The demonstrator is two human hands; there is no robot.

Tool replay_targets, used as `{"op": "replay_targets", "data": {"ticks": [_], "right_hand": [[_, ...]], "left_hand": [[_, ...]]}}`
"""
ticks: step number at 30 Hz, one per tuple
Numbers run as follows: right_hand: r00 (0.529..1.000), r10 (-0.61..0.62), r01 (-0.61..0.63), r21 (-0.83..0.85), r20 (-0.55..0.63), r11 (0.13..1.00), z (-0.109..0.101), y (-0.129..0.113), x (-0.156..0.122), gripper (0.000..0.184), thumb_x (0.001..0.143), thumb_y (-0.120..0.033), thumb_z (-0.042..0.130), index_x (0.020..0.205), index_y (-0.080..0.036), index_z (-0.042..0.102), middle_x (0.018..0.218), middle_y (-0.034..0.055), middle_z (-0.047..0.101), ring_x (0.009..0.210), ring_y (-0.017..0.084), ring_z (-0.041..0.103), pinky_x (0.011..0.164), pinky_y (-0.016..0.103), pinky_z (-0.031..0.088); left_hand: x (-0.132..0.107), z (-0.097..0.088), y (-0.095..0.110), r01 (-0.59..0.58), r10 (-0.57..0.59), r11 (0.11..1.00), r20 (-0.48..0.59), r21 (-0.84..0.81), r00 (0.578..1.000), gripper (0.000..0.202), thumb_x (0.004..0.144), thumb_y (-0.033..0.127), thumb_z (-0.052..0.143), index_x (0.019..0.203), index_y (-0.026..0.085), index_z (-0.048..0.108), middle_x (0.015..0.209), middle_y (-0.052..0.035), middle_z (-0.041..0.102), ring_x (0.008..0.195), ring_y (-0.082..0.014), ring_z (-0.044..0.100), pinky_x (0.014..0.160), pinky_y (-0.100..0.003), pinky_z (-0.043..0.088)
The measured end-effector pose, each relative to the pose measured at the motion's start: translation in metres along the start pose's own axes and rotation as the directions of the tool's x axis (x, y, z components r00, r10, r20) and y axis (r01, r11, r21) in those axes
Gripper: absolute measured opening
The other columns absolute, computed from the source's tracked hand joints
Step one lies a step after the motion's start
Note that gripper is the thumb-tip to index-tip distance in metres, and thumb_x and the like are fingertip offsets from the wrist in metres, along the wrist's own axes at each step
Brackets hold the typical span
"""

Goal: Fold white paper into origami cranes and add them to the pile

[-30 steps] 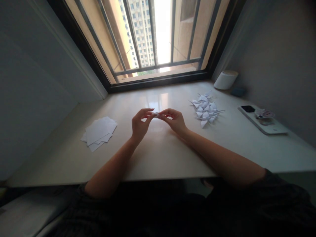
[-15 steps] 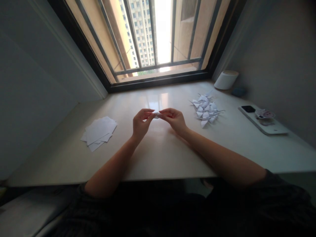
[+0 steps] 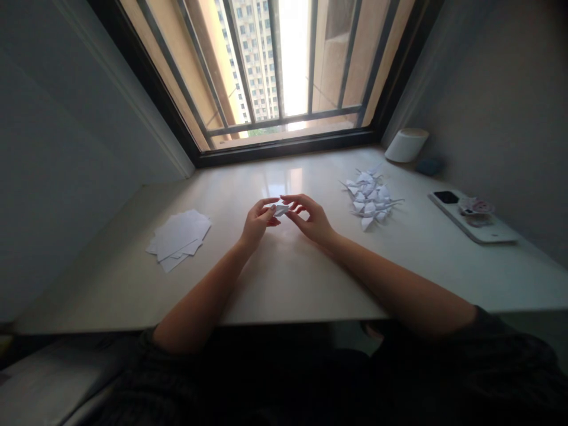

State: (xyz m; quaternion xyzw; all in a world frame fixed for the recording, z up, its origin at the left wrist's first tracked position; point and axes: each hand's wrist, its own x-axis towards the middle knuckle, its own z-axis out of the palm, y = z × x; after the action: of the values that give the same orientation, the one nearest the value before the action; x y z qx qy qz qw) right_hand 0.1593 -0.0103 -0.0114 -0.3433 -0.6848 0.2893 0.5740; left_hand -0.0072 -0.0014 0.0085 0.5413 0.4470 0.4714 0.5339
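Observation:
Above the middle of the table, my left hand [image 3: 256, 223] pinches a small piece of folded white paper [image 3: 281, 209] between thumb and fingers. My right hand [image 3: 313, 219] is at the paper's right end, its thumb at the lower edge and its index finger at the upper edge. Both seem to touch the paper, though the exact contact is too small to make out. To the left lies a loose stack of white paper sheets [image 3: 181, 234]. A pile of folded white paper pieces [image 3: 371, 198], with pointed ends, lies to the right of my right hand.
On the white table [image 3: 284, 284], a phone [image 3: 470, 220] with a round grip on its back lies at the right. A white cylinder-like object [image 3: 407, 145] stands in the back right corner beside a dark blue item [image 3: 429, 165]. A barred window [image 3: 284, 142] is behind.
Both hands pinched the paper closely before. Now the left hand has turned and holds it with the thumb on top, while the right hand's thumb and index finger have spread apart around its right end.

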Motion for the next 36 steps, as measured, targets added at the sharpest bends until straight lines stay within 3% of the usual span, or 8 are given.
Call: {"op": "replay_targets", "data": {"ticks": [4,8,12,15,17,21,28,36], "right_hand": [[0.999,-0.031,0.031,-0.055,0.013,0.998,0.001,-0.003,0.001,0.020,0.082,-0.039,0.065,0.096,-0.026,0.069,0.094,0.0044,0.065,0.081,0.016,0.060,0.069,0.032,0.051],[0.999,0.018,-0.021,-0.053,-0.047,0.998,0.002,-0.002,0.001,0.020,0.081,-0.043,0.065,0.085,-0.023,0.067,0.086,0.0035,0.066,0.079,0.016,0.061,0.068,0.031,0.049],[0.983,0.113,-0.121,-0.046,-0.146,0.992,0.002,0.001,0.001,0.025,0.079,-0.046,0.066,0.080,-0.022,0.067,0.078,0.0018,0.068,0.071,0.015,0.061,0.065,0.030,0.048],[0.970,0.179,-0.185,-0.022,-0.167,0.983,0.003,0.001,0.002,0.027,0.076,-0.048,0.068,0.078,-0.022,0.068,0.077,0.0017,0.070,0.071,0.016,0.062,0.065,0.030,0.048],[0.963,0.212,-0.214,0.003,-0.170,0.977,0.003,0.000,0.002,0.028,0.075,-0.049,0.069,0.079,-0.022,0.069,0.076,0.0015,0.071,0.071,0.016,0.063,0.065,0.030,0.047],[0.957,0.232,-0.229,0.033,-0.175,0.973,0.002,-0.003,0.003,0.025,0.075,-0.046,0.069,0.080,-0.022,0.072,0.079,0.0016,0.073,0.074,0.017,0.064,0.065,0.029,0.046],[0.932,0.305,-0.288,0.107,-0.198,0.952,0.002,0.002,0.005,0.023,0.075,-0.044,0.068,0.077,-0.022,0.073,0.078,0.0021,0.073,0.074,0.018,0.065,0.068,0.031,0.048],[0.932,0.286,-0.268,0.107,-0.222,0.958,0.002,0.004,0.004,0.024,0.078,-0.045,0.066,0.076,-0.021,0.068,0.075,0.0011,0.070,0.074,0.017,0.065,0.069,0.030,0.048]], "left_hand": [[-0.001,0.001,0.001,0.090,-0.089,0.996,0.097,-0.002,0.991,0.029,0.074,0.038,0.065,0.095,0.018,0.069,0.063,0.0004,0.055,0.055,-0.0094,0.051,0.054,-0.022,0.046],[-0.002,0.003,-0.001,0.101,-0.102,0.995,0.102,0.013,0.990,0.039,0.078,0.051,0.061,0.094,0.017,0.067,0.070,-0.0033,0.060,0.057,-0.0110,0.054,0.055,-0.024,0.049],[0.000,0.001,-0.004,-0.069,0.063,0.992,0.062,0.104,0.996,0.054,0.078,0.065,0.055,0.097,0.016,0.068,0.087,-0.0089,0.068,0.073,-0.0163,0.063,0.059,-0.025,0.051],[0.000,0.000,-0.005,-0.213,0.196,0.945,0.093,0.248,0.976,0.044,0.071,0.056,0.069,0.091,0.017,0.071,0.089,-0.0069,0.071,0.078,-0.0170,0.064,0.066,-0.026,0.051],[0.000,0.000,-0.005,-0.243,0.229,0.920,0.083,0.306,0.970,0.037,0.069,0.050,0.073,0.084,0.017,0.073,0.082,-0.0057,0.071,0.073,-0.0157,0.063,0.067,-0.026,0.050],[-0.001,0.000,-0.006,-0.196,0.184,0.940,0.069,0.278,0.981,0.034,0.070,0.049,0.072,0.079,0.016,0.074,0.069,-0.0043,0.070,0.065,-0.0150,0.063,0.064,-0.027,0.048],[-0.002,0.001,-0.008,-0.137,0.096,0.942,0.146,0.306,0.985,0.032,0.065,0.046,0.077,0.077,0.017,0.074,0.076,-0.0050,0.073,0.068,-0.0165,0.064,0.065,-0.027,0.047],[-0.002,0.002,-0.008,0.007,-0.019,0.989,0.083,0.149,0.996,0.037,0.066,0.049,0.075,0.082,0.016,0.074,0.082,-0.0091,0.074,0.077,-0.0190,0.068,0.068,-0.029,0.050]]}}
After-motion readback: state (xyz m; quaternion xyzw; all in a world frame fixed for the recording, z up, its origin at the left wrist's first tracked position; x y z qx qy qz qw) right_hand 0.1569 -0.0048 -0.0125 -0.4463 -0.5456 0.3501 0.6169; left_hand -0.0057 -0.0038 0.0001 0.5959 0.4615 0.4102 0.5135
